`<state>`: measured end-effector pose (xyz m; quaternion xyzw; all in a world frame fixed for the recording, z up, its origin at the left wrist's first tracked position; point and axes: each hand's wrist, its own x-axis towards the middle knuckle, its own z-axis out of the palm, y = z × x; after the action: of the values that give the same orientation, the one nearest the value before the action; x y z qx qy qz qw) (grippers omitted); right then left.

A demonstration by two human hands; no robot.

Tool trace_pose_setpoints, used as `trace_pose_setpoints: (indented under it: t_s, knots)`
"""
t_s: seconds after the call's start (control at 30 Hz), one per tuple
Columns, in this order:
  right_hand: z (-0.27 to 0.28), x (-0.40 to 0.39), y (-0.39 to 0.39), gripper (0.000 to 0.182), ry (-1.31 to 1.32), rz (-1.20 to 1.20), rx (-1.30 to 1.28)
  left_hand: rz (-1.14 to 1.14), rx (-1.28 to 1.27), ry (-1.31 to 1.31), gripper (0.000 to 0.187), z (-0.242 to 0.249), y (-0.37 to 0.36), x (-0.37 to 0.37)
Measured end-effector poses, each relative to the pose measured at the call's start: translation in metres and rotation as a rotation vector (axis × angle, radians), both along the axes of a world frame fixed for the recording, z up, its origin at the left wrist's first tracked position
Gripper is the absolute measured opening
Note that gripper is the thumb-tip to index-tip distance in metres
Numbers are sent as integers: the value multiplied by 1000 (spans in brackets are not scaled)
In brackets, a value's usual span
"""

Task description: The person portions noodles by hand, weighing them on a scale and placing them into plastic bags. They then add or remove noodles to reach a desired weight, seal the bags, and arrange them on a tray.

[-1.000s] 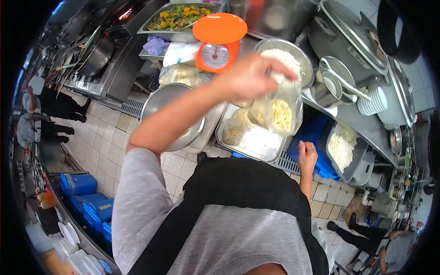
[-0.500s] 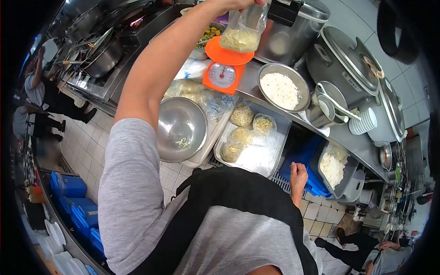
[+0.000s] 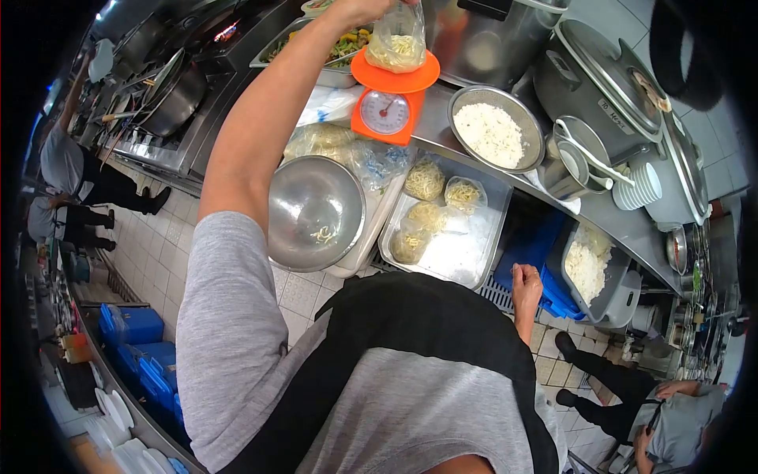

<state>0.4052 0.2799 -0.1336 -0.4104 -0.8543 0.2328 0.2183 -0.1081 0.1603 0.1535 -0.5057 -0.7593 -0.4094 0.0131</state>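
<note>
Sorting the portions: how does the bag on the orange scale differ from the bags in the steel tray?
The bag on the scale stands upright, its top held by the left hand; the tray bags lie untouched, several together, in the steel tray. All are clear plastic holding pale noodles.

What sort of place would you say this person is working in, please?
Most likely a commercial kitchen. A long steel counter carries an orange scale, a bowl of rice and a big rice cooker; the left hand sets a bag of noodles on the scale.
</note>
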Motion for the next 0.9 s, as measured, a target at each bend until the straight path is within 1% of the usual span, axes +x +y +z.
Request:
trace_pose_setpoints:
  t_s: [0.07,0.1,0.17,0.2,0.27,0.3,0.33,0.4,0.53,0.63,0.83,0.9]
  knots:
    - [1,-3,1,23,-4,18,-11,26,-78,86,33,4,-10,19]
    - [1,-4,2,23,-6,29,-8,32,-80,83,33,2,-12,21]
    - [1,-7,2,23,-10,46,-5,-35,-85,233,32,-6,-17,24]
    - [2,-9,3,22,-11,52,-19,-29,-86,231,32,-10,-18,24]
    - [3,-11,3,22,-15,64,-32,-91,-86,247,32,-19,-19,22]
    - [4,-12,3,22,-19,72,-25,-129,-76,310,30,-22,-19,20]
    - [5,-13,4,21,-24,81,-17,-123,-75,307,30,-26,-21,18]
    - [7,-15,5,21,-34,97,-18,-121,-69,473,28,-31,-27,19]
    - [9,-19,7,21,-44,128,0,-92,-104,383,27,-34,-40,32]
    - [11,-21,5,21,-53,139,-9,-99,-104,448,29,-34,-50,37]
    - [16,-27,4,21,-61,198,27,-111,-144,392,37,-37,-66,43]
    - [16,-28,2,21,-71,204,40,-56,-182,387,44,-40,-70,48]
